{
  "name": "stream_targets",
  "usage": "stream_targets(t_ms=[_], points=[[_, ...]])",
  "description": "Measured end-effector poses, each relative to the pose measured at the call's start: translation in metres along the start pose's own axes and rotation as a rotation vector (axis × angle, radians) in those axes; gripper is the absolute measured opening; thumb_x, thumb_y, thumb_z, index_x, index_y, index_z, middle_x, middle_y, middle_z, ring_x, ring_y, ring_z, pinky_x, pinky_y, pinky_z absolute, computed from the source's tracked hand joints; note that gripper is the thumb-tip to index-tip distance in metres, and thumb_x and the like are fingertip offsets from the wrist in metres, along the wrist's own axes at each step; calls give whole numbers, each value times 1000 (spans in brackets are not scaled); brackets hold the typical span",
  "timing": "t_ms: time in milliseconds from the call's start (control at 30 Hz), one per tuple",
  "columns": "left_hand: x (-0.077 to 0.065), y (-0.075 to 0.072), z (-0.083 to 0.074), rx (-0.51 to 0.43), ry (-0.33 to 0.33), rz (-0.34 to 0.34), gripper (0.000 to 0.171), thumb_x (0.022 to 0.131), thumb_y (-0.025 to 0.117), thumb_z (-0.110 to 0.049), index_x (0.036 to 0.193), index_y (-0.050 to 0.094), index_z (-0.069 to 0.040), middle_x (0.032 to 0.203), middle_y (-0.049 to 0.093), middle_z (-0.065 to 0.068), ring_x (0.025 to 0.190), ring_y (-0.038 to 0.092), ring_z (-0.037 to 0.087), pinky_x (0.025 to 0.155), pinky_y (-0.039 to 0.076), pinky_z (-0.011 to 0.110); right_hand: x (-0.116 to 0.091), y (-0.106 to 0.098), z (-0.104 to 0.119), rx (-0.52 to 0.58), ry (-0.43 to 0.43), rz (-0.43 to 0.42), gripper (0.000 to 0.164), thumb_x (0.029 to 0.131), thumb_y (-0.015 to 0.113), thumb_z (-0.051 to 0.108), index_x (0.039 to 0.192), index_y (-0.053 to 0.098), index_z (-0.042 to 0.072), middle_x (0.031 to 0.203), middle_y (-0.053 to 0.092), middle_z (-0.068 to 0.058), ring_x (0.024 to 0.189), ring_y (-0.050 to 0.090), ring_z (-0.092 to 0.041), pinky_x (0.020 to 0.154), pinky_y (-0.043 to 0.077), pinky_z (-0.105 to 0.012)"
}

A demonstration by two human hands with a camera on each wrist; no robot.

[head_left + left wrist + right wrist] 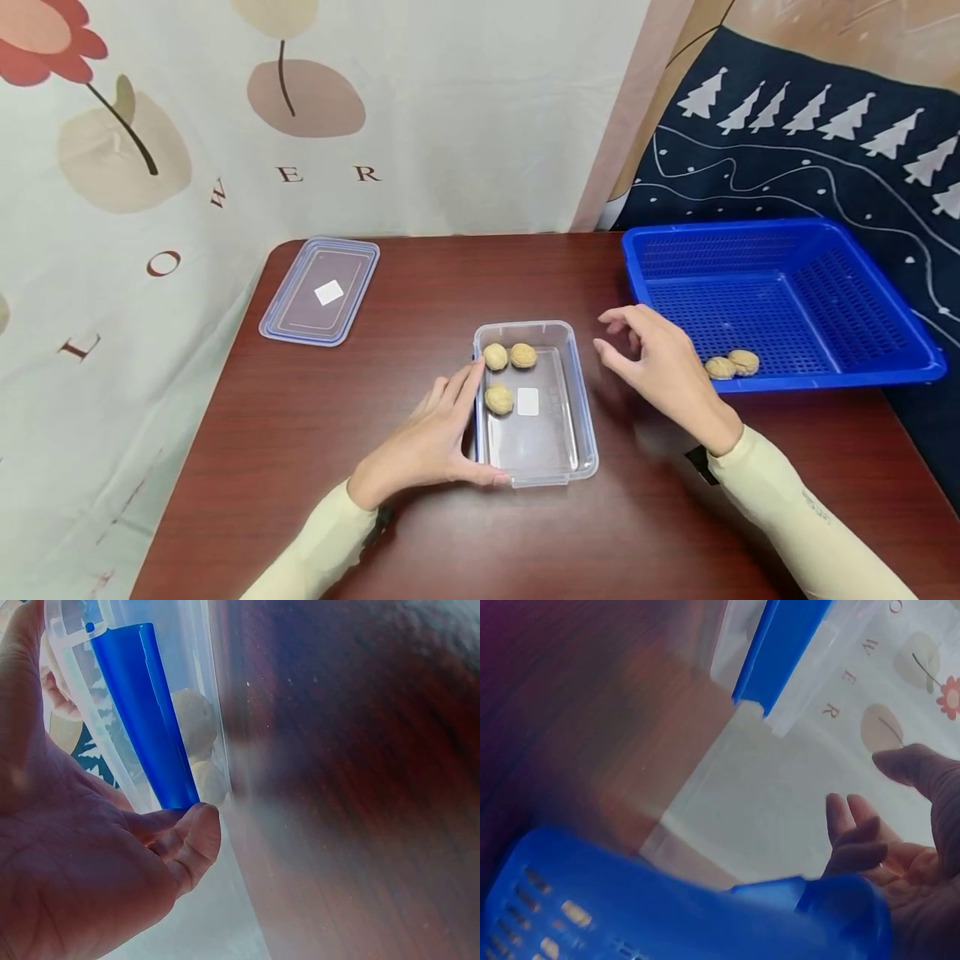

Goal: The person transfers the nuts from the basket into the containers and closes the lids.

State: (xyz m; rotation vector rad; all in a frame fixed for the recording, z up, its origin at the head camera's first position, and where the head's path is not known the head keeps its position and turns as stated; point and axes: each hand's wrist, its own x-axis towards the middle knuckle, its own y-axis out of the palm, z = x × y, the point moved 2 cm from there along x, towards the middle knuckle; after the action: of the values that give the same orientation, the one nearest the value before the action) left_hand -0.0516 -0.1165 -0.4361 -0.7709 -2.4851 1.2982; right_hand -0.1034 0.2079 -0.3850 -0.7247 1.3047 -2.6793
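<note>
A clear plastic food container [536, 450] with blue side latches holds three walnuts [498, 399] near its left wall. My left hand [427, 433] rests against its near left corner, fingers along the left wall and thumb at the near edge. In the left wrist view, the fingertips touch by the blue latch [142, 712]. Between container and basket, my right hand [663, 367] hovers with loosely bent fingers and nothing in them. Two more walnuts [742, 362] lie at the near left of the blue basket [825, 383]. In the right wrist view, the basket [667, 900] is just below the hand.
The container's flat lid [318, 312], with a white square label, lies at the table's far left. Behind the brown table [420, 292] hangs a printed curtain [465, 125]. A dark tree-patterned cloth [780, 158] is behind the basket.
</note>
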Motion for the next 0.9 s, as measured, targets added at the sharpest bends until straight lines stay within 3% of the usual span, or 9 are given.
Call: stream_targets(t_ms=[300,467,700,900], points=[[0,3,-1,-18,-10,10,156,67,93,-77,176,5,-8,177,26,9,134,43,29,113,43,52,-12,-12,-15,-5,5,-185,25,95,82,4,119,75,6,94,64,-4,75,49,-15,63,35,-25],[1,3,-1,-27,-24,21,156,67,92,-78,177,3,-11,177,25,10,136,42,31,114,42,55,-13,-19,-23,-7,80,-245,30,97,77,4,125,70,0,97,67,-9,74,48,-17,63,34,-26],[1,2,1,-18,-24,13,157,67,93,-77,176,3,-10,177,24,11,136,42,31,115,41,53,-11,-35,-37,-36,249,-161,35,104,73,20,135,65,4,99,66,-8,78,52,-20,56,36,-33],[0,2,0,-13,-9,11,156,68,90,-80,176,4,-8,177,24,9,134,42,28,115,41,52,-13,-45,-54,-60,268,-41,31,106,70,20,130,67,3,99,66,-11,77,52,-24,61,39,-35]])
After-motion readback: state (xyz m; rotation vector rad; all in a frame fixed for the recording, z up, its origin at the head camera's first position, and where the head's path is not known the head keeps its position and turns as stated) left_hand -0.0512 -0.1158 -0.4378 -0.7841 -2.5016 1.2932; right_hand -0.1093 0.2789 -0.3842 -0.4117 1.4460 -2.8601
